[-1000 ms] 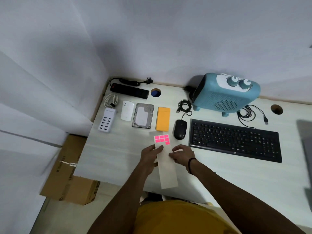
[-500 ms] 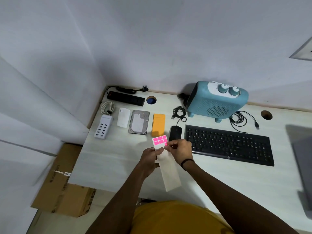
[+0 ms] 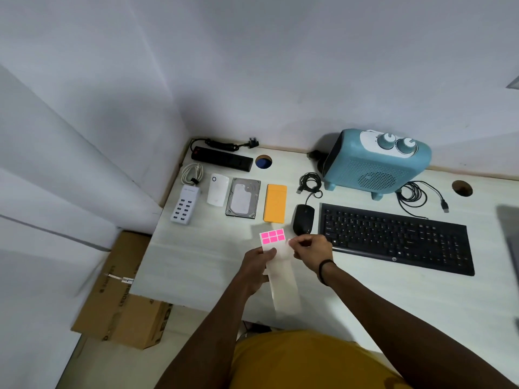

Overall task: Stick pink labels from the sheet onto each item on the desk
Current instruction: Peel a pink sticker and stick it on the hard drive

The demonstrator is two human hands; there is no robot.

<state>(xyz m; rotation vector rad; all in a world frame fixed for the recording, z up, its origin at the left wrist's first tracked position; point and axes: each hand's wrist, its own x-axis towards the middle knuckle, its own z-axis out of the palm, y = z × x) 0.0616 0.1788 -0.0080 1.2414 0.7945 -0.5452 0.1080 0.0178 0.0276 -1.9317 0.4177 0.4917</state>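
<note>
Head view: the label sheet [image 3: 281, 272], a long pale backing strip, is held above the near edge of the desk [image 3: 393, 299], and only its far end carries pink labels [image 3: 272, 236], six in two rows of three, the rest of the strip showing bare. The left hand [image 3: 257, 266] grips the sheet at its left edge just below the pink block, thumb on top; the right hand [image 3: 311, 249] is pinched narrow at the block's right side, about 3 o'clock from the labels, and it looks to be picking at a label corner, though whether one is already lifted I cannot tell. Outward from the sheet, the black mouse [image 3: 303, 219] lies just at 1 o'clock and the yellow box [image 3: 275, 203] at 12 o'clock; further toward 11 o'clock sit the hard drive [image 3: 243, 197], the white plug-in unit [image 3: 217, 189] and the white multi-port USB charger [image 3: 185, 206], with the black power strip [image 3: 222, 158] beyond them by the wall. The black keyboard [image 3: 396, 237] stretches toward 3 o'clock and the blue fan heater [image 3: 376, 161] stands at 1 o'clock behind it. No pink label shows on any of these items, so as far as the view tells, the sticking itself is not begun and every item remains to be labelled; six labels look too few for all of them.
</note>
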